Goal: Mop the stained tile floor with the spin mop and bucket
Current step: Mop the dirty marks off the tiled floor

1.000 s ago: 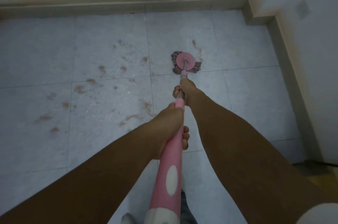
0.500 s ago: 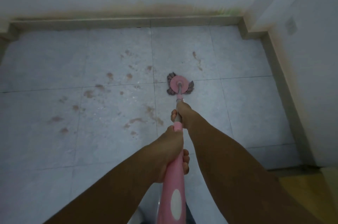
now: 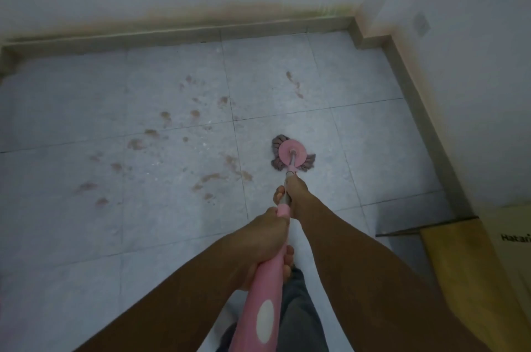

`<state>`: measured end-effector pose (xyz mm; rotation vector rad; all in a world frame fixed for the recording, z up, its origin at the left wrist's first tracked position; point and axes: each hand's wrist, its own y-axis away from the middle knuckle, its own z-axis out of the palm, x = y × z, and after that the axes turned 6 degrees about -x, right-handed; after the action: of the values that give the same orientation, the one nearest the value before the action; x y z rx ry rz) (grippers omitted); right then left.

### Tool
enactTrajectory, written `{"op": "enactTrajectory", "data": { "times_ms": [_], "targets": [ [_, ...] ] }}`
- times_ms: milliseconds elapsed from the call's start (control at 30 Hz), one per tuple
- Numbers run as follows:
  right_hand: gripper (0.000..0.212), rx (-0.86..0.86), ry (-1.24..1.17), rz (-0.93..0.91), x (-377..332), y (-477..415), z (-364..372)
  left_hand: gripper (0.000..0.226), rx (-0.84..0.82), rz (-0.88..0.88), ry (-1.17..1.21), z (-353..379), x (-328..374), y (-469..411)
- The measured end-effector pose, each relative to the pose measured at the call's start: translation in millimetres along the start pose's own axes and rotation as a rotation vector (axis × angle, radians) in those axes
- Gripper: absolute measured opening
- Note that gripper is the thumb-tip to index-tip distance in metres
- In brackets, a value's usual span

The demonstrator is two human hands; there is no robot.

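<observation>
I have one wide-angle view, from a camera worn on the person's head. It faces forward and steeply down over both forearms at the tile floor (image 3: pixel 86 236). The forearms fill the near lower edge; the wall base (image 3: pixel 172 35) and room corner lie far at the top.

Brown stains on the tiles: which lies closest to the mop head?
The smear just left of the mop head, beside the grout line; the others lie farther left or nearer the wall.
</observation>
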<state>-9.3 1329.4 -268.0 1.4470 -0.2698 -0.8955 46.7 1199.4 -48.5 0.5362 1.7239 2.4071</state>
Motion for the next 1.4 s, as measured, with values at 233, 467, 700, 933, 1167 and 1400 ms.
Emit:
{"op": "enactTrajectory", "data": {
  "times_ms": [233, 467, 700, 933, 1167, 1400],
  "targets": [
    [0.03, -0.03, -0.026, -0.049, -57.2, -33.2, -2.3, 0.033, 0.005, 0.043, 0.02, 18.4, 46.3, -31.5],
    [0.027, -0.015, -0.022, -0.105, -191.6, -111.1, 3.3, 0.024, -0.015, 0.094, 0.044, 44.2, 168.9, -107.4],
    [0.029, -0.064, -0.03, -0.156, -307.4, -189.4, 55.7, 0.021, 0.016, 0.17, 0.054, 35.6, 292.9, -170.7],
    [0.029, -0.127, 0.091, -0.133, -340.9, -231.8, 107.4, 0.021, 0.055, 0.182, 0.155, 13.3, 341.5, -204.1],
    [0.026, -0.153, 0.243, -0.008, -287.4, -208.9, 130.0, 0.029, 0.103, 0.097, 0.191, -7.7, 311.2, -183.4],
    [0.027, -0.11, 0.242, 0.049, -198.2, -137.3, 122.3, 0.032, 0.107, 0.023, 0.156, -28.7, 234.8, -112.4]
  ]
}}
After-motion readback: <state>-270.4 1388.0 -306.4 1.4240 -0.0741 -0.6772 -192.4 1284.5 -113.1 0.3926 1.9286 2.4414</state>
